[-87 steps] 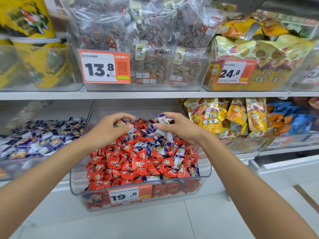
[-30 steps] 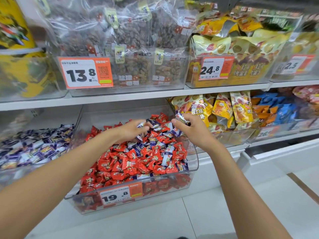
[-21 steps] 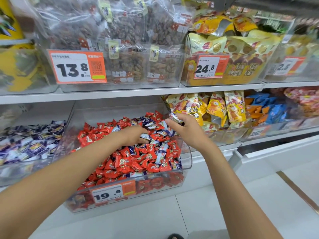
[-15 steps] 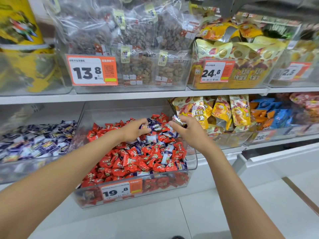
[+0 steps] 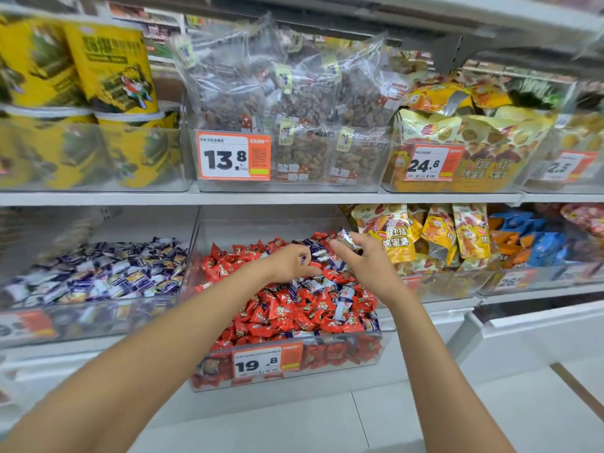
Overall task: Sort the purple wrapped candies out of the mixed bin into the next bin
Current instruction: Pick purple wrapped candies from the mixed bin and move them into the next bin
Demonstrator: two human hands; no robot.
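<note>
1. Purple candy (image 5: 347, 238), a small bunch of it, is still pinched between the thumb and fingertips of the right hand (image 5: 369, 266), same as half a second ago. The hand is in pretty much the same spot too, up over the back right corner of the mixed bin (image 5: 261, 228), with the bunch clear of the pile.
2. The left hand (image 5: 287, 264) hasn't left the pile either. It's knuckles up with the fingers curled down into the wrappers, right where a few purple ones sit. Honestly can't tell if it's got one pinched or is just touching them.
3. The hands are close together, the left one just below and left of the right.
4. Loose purple pieces lie mostly along the back and right side of the mixed bin. The red candy (image 5: 284, 313) fills the front and left.
5. The next bin (image 5: 108, 317) sits just left of it, wall beside wall, already holding a purple pile (image 5: 108, 273). Both bins are open on top, with clear side walls sticking up between the two piles.
6. There's open space between the piles and the shelf (image 5: 261, 198) above.
7. Yellow bags (image 5: 402, 237) stand just right of the raised bunch. A price tag (image 5: 261, 362) is on the mixed bin's front wall, with white floor (image 5: 294, 420) below.
</note>
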